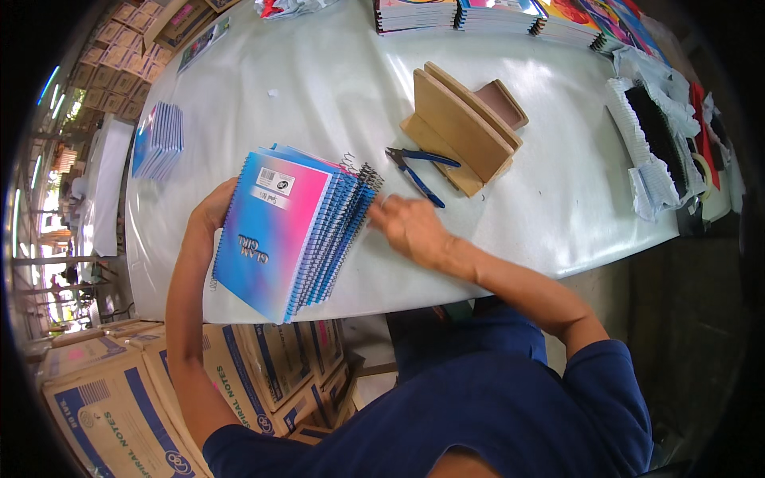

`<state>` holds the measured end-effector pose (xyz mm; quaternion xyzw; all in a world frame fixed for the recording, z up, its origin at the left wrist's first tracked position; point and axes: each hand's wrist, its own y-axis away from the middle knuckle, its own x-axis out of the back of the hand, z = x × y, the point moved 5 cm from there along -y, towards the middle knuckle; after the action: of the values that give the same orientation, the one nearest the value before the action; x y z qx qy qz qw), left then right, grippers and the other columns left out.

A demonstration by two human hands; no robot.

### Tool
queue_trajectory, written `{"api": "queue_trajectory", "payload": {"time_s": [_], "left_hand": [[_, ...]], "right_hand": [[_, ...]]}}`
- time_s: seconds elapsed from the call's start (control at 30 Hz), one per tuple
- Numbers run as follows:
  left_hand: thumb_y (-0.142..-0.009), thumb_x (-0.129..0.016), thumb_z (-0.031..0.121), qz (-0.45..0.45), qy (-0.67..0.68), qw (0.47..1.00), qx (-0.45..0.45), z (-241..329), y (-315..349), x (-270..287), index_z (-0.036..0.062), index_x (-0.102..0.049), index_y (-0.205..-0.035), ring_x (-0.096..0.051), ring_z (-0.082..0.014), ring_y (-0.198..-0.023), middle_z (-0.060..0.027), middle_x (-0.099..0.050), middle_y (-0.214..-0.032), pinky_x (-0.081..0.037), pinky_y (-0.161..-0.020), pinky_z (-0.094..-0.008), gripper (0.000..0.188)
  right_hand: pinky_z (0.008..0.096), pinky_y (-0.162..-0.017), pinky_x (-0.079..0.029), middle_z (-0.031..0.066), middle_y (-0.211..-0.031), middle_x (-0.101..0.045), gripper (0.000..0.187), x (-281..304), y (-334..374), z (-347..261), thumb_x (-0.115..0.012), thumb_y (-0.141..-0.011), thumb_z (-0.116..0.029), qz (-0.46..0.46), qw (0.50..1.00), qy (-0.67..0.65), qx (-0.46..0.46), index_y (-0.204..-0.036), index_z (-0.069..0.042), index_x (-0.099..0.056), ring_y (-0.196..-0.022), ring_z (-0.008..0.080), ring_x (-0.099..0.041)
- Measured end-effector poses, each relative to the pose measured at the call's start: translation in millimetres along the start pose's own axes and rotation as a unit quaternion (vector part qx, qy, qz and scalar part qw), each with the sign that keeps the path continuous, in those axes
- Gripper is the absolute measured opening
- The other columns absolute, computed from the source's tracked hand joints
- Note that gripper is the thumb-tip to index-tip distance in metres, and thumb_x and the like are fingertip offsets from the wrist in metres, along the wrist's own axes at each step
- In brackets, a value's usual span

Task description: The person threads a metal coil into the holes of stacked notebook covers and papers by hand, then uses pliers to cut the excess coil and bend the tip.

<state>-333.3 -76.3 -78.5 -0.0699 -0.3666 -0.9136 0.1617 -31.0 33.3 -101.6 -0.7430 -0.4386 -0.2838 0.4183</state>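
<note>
A thick stack of spiral notebooks (267,227) with blue and pink covers leans upright near the table's front edge, its wire coils fanned on the right side. My left hand (215,203) wraps the stack's far left edge; its fingertips are hidden behind the covers. At the coiled right edge is my right hand (413,229), fingers curled together against the rear coils; what they pinch, if anything, is hidden. Some loose coil ends stick out at the stack's top. Just beyond my right hand, blue-handled cutting pliers (426,171) lie with their jaws apart, partly on a wooden stand (462,127).
More notebooks (494,16) are piled along the far edge. A smaller notebook stack (158,142) sits far left. Torn white wrapping with black coils (653,135) and a tape roll (703,175) lie right. Cardboard cartons (119,406) stand below the table at left.
</note>
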Motion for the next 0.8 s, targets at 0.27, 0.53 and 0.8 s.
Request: {"api": "queue_trajectory", "payload": {"time_s": [0.27,0.53,0.8], "left_hand": [[-0.097,-0.053,0.033,0.013,0.059,0.998,0.035,5,-2,-9,-0.0021,-0.059,-0.125,-0.069,-0.0180,-0.092,-0.0163,-0.066,-0.115,-0.058,-0.074,-0.0274,0.045],[-0.097,-0.052,0.035,0.027,0.078,0.996,0.044,-3,-7,5,-0.0012,-0.058,-0.126,-0.068,-0.0196,-0.096,-0.0157,-0.064,-0.119,-0.057,-0.079,-0.0291,0.047],[-0.098,-0.050,0.039,0.027,0.072,0.996,0.048,-4,-12,6,-0.0009,-0.058,-0.125,-0.066,-0.0195,-0.099,-0.0155,-0.064,-0.120,-0.056,-0.081,-0.0295,0.049]], "right_hand": [[0.0358,-0.083,-0.043,0.0144,-0.102,-0.055,0.017,-27,-6,-19,-0.053,-0.078,-0.002,0.025,0.997,0.027,0.064,-0.093,0.004,-0.060,-0.101,0.0273,-0.050],[0.0359,-0.085,-0.044,0.0198,-0.100,-0.052,0.020,-29,2,-28,-0.050,-0.079,0.000,0.006,0.996,0.057,0.061,-0.096,0.009,-0.056,-0.098,0.0302,-0.048],[0.0360,-0.088,-0.043,0.0189,-0.106,-0.052,0.015,-31,-17,-16,-0.052,-0.084,-0.003,-0.010,0.997,0.016,0.076,-0.095,0.007,-0.055,-0.099,0.0310,-0.048]]}}
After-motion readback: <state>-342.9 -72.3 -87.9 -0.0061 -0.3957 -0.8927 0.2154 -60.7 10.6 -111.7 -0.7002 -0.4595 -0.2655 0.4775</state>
